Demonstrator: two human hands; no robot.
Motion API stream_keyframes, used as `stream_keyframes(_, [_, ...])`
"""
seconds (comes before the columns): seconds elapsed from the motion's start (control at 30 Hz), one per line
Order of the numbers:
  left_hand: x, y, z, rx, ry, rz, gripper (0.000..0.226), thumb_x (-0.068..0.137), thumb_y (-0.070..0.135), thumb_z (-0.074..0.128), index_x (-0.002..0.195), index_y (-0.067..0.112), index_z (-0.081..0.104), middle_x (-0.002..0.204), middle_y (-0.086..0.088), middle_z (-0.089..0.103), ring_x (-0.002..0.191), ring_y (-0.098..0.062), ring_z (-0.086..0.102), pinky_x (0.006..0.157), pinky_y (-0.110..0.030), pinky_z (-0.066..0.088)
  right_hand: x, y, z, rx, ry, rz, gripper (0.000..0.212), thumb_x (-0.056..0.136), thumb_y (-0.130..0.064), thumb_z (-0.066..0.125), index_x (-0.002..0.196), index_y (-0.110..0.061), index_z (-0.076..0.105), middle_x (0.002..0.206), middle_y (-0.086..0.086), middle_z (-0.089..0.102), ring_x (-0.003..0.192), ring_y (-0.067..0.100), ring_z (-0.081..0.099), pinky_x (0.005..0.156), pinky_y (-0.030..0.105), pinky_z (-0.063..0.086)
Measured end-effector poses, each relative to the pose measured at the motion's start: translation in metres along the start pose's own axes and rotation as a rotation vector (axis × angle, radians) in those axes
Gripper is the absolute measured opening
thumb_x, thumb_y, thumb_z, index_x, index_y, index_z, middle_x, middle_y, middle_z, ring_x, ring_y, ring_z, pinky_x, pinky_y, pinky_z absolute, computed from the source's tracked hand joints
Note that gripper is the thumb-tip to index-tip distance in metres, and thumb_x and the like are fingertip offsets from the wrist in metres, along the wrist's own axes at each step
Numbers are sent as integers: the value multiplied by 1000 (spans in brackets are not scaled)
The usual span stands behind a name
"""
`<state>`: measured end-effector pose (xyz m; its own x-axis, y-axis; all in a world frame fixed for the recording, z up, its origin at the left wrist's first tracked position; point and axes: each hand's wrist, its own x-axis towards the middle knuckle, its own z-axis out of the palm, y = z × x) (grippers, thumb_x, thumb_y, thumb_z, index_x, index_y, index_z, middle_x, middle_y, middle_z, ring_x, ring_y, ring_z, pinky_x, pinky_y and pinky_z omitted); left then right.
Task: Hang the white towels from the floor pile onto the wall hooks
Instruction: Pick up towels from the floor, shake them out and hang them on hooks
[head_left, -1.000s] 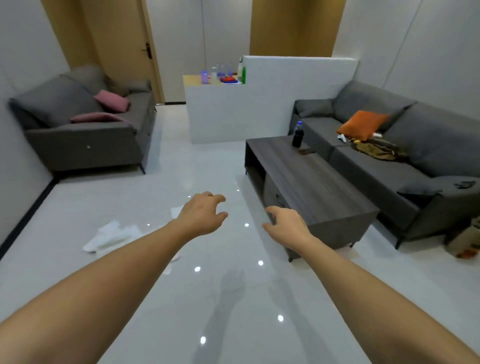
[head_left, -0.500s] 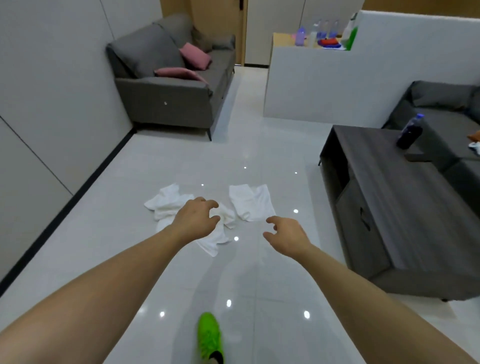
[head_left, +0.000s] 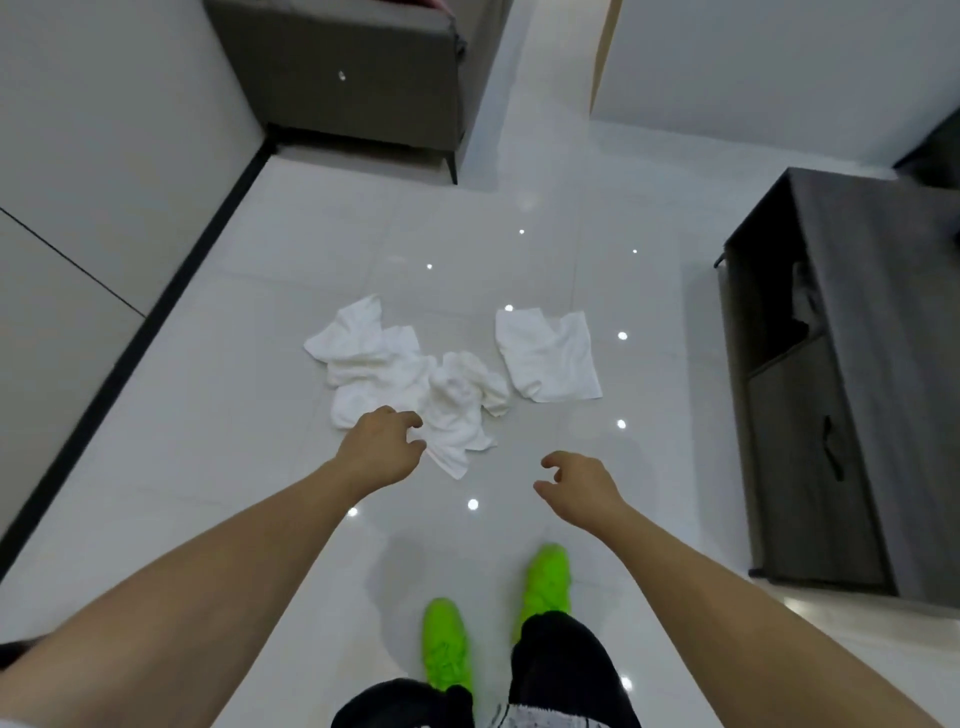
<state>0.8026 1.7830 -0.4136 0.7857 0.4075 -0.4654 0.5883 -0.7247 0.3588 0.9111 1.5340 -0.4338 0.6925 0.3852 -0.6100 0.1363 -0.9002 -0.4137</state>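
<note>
Several white towels lie on the glossy white floor ahead of me: a crumpled pile (head_left: 410, 379) and one flatter towel (head_left: 545, 353) just to its right. My left hand (head_left: 382, 447) hovers over the near edge of the pile with loosely curled fingers and holds nothing. Out to the right, my right hand (head_left: 576, 486) hangs above bare floor, fingers relaxed and empty. No wall hooks are in view.
A grey sofa (head_left: 358, 78) stands at the back left against the wall. A dark wooden coffee table (head_left: 841, 389) runs along the right. A white partition (head_left: 769, 67) is at the back right. My green shoes (head_left: 545, 577) stand on the floor below my hands.
My view has turned left and tilted down, bringing the towels close in front. Both hands stayed extended and now sit just short of the pile. My feet have come into view.
</note>
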Motion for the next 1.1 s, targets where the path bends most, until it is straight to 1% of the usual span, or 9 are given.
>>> stream_keyframes(0.13, [61,5,0,-19,-27,-37,42,93,35,55,132,20,56,121,-9,55,113,-26,53,91,-33,43,74,-6,-15,-15,-56,-5,48,85,-35,63,130,-20,59,115,5,66,111,22,59,89,26,43])
stream_keyframes(0.3, [146,22,5,-75,-40,-122,41,93,33,55,130,18,57,124,-10,57,115,-26,53,93,-32,41,180,-8,-28,39,-114,-4,44,85,-34,64,127,-19,62,122,4,64,113,21,58,86,23,40])
stream_keyframes(0.5, [232,20,29,-77,-103,-189,40,94,32,57,131,18,57,123,-9,57,112,-26,55,88,-29,39,289,-1,2,98,-299,73,42,88,-31,63,126,-13,61,126,6,62,115,22,56,90,25,41])
stream_keyframes(0.67, [300,-26,87,-89,-161,-281,37,92,31,59,127,20,60,124,-9,58,113,-25,55,94,-28,37,367,11,80,105,-383,152,38,85,-26,65,120,-11,66,125,8,63,117,25,56,96,29,41])
stream_keyframes(0.87, [391,-127,220,-88,-292,-316,37,91,33,60,126,22,61,118,-8,61,108,-24,56,93,-29,38,472,53,228,94,-412,266,33,83,-28,66,112,-12,69,119,8,67,113,28,59,94,32,45])
stream_keyframes(0.93, [419,-166,269,-87,-337,-330,37,91,34,59,126,21,61,115,-8,61,107,-25,56,94,-30,38,510,68,281,93,-408,321,26,82,-28,67,104,-14,70,108,7,69,105,29,62,87,32,48])
stream_keyframes(1.0, [437,-195,309,-98,-376,-345,37,91,35,58,125,22,61,115,-7,60,108,-24,56,95,-32,40,539,81,323,110,-371,378,12,78,-24,66,80,-12,67,81,7,66,85,28,62,68,32,46])
stream_keyframes(1.07, [453,-223,346,-92,-415,-351,36,91,35,57,125,23,60,116,-5,60,108,-24,56,95,-32,40,565,90,367,122,-322,414,21,77,-23,65,66,-11,53,64,5,54,71,26,55,55,31,36])
stream_keyframes(1.1, [459,-237,361,-88,-435,-353,36,92,35,57,126,23,60,117,-5,59,108,-24,56,95,-31,40,578,94,387,125,-309,419,22,78,-25,67,68,-12,52,67,5,54,73,26,54,55,30,34])
